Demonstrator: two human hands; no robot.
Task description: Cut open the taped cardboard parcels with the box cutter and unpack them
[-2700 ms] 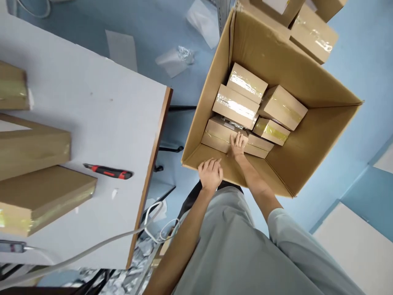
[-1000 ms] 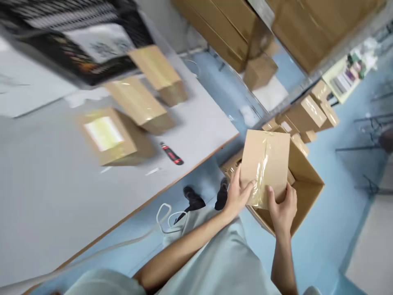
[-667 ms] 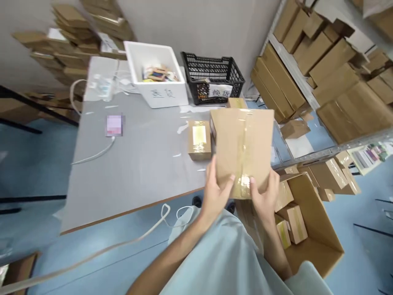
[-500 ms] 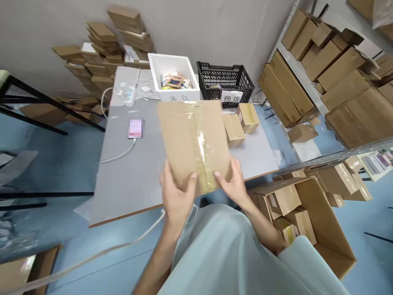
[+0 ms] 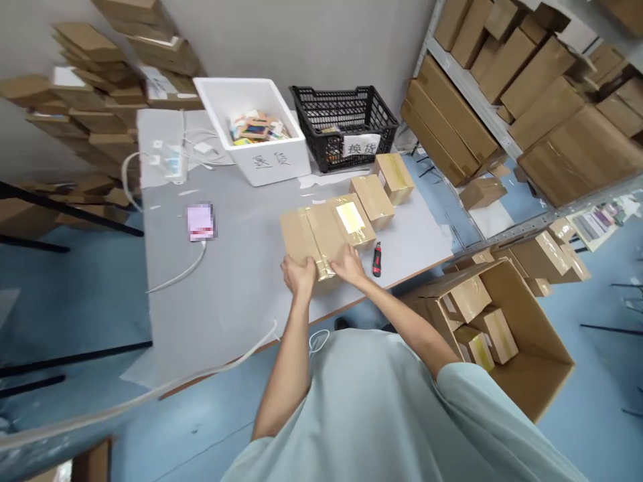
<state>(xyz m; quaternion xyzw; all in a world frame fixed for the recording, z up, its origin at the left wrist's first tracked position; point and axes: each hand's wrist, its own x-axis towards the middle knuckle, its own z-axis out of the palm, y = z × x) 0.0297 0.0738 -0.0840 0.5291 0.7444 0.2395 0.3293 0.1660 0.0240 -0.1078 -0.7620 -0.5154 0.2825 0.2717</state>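
Observation:
A flat cardboard box (image 5: 301, 237) with clear tape down its middle is at the table's front part. My left hand (image 5: 300, 273) grips its near left corner, fingers over the side and thumb on top. At the near right corner, my right hand (image 5: 348, 266) holds the same box, thumb close to the tape. Against its right side sits a smaller carton (image 5: 360, 231) with a yellowish-white label. To the right of that lies a red and black utility knife (image 5: 376, 260). Two more small cartons, one brown (image 5: 372, 201) and one with yellowish tape (image 5: 394, 179), stand behind.
A white bin (image 5: 281, 165) of small packages and a black crate (image 5: 321, 144) stand at the table's back. A pixelated device (image 5: 201, 222) with a cable lies left. A large open carton (image 5: 540, 335) holding boxes is at my right, beside a loaded shelf (image 5: 507, 144).
The flat box has come down and away from me, from raised in front of me to table level. The labelled carton and the knife, hidden before, now show. My view has shifted.

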